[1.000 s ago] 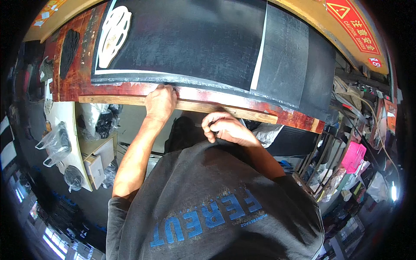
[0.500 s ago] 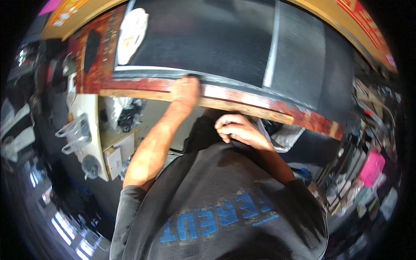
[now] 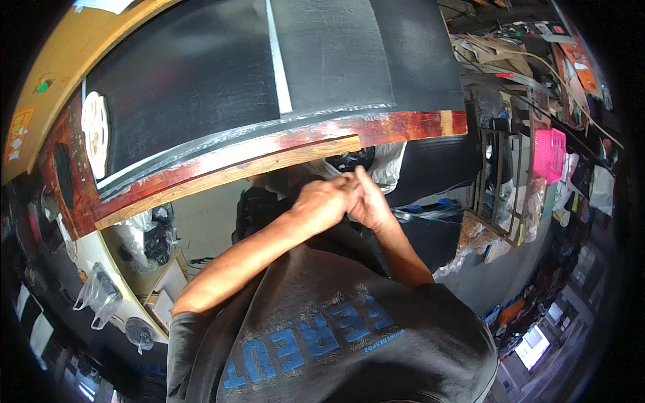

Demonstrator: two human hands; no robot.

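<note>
My left hand (image 3: 324, 205) and my right hand (image 3: 369, 202) meet in front of my chest, below the front edge of the workbench. The left fingers are curled and closed against the right hand. My right hand is closed around the meeting point, its thumb pointing up. Whatever they may hold between them is hidden. Beyond them, a black sheet (image 3: 195, 74) covers the bench, with a lighter strip (image 3: 277, 64) across it and a grey-black panel (image 3: 332, 57) to its right. A white openwork oval piece (image 3: 96, 134) lies at the sheet's left end.
The bench has a red-brown worn edge (image 3: 396, 126) and a wooden batten (image 3: 235, 176) along its front. Plastic bags (image 3: 101, 295) hang by a cabinet at lower left. To the right stand a metal rack (image 3: 497, 181) and a pink basket (image 3: 549, 156).
My left hand has left the bench edge, where a dark thing showed beside it, and come to my right hand. The view has swung right, so the bench appears shifted left.
</note>
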